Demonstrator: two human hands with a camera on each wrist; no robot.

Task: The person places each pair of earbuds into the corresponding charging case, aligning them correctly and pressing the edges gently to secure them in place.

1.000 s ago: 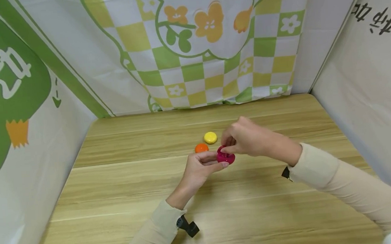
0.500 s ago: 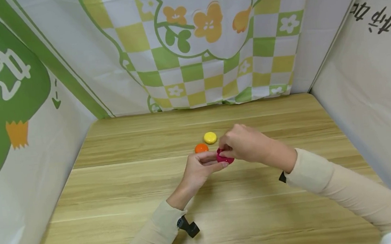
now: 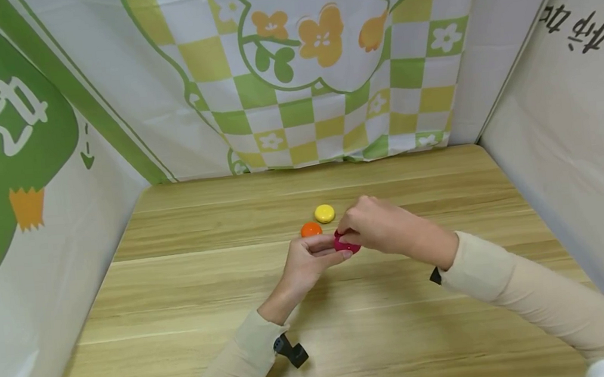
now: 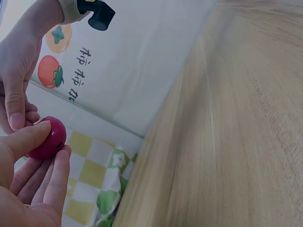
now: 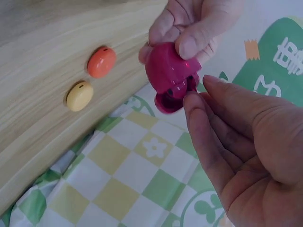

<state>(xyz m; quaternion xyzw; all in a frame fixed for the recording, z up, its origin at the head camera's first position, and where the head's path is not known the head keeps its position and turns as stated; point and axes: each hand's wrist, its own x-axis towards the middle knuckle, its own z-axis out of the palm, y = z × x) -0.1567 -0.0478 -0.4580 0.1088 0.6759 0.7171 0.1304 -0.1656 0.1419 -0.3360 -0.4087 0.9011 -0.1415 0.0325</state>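
A small round magenta case [image 3: 347, 245] is held above the wooden table [image 3: 182, 295] between both hands. My left hand [image 3: 342, 252] grips it from the left with thumb and fingers curled round it. My right hand [image 3: 345, 232] reaches in from the right and pinches its top and edge. In the right wrist view the magenta case [image 5: 169, 75] shows a gap along its lower rim, where a fingertip [image 5: 191, 100] of my right hand touches it. The left wrist view shows the magenta case [image 4: 48, 137] under my left thumb.
An orange round case [image 3: 311, 229] and a yellow round case [image 3: 324, 213] lie on the table just behind my left hand. Printed cloth walls [image 3: 299, 93] close the table at the back and on both sides.
My right hand has moved slightly left and down, closing further over the magenta case. The left hand and the two cases on the table have stayed put.
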